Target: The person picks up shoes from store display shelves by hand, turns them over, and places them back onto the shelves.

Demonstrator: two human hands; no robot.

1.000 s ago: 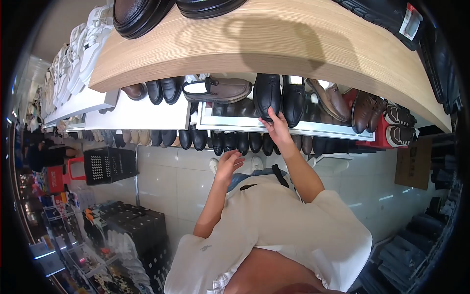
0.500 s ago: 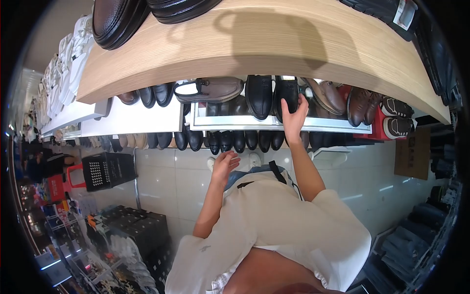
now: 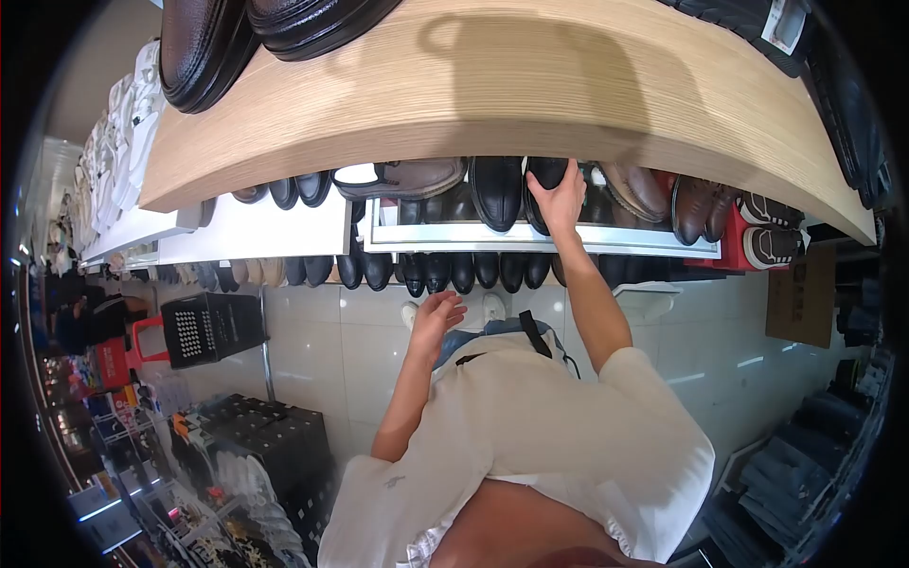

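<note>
My right hand (image 3: 561, 201) is closed round the front of a black leather shoe (image 3: 546, 171), thumb on its left side and fingers on its right. The rear of that shoe is hidden under the wooden shelf. Just left of it stands another black shoe (image 3: 496, 194), with a grey-brown shoe (image 3: 421, 178) lying sideways beyond. To the right sits a brown shoe (image 3: 636, 192). My left hand (image 3: 438, 319) hangs in front of my body, holding nothing, its fingers loosely bent and apart.
A wooden shelf (image 3: 379, 104) overhangs the shoes, with dark shoes (image 3: 322, 26) on top. A lower row of black shoes (image 3: 464, 272) runs beneath the white-framed shelf (image 3: 644, 239). A black basket (image 3: 213, 327) stands left, a cardboard box (image 3: 800, 296) right.
My right hand has moved slightly up and closed further round the front of the black shoe, whose toe now looks raised. My left hand has barely moved.
</note>
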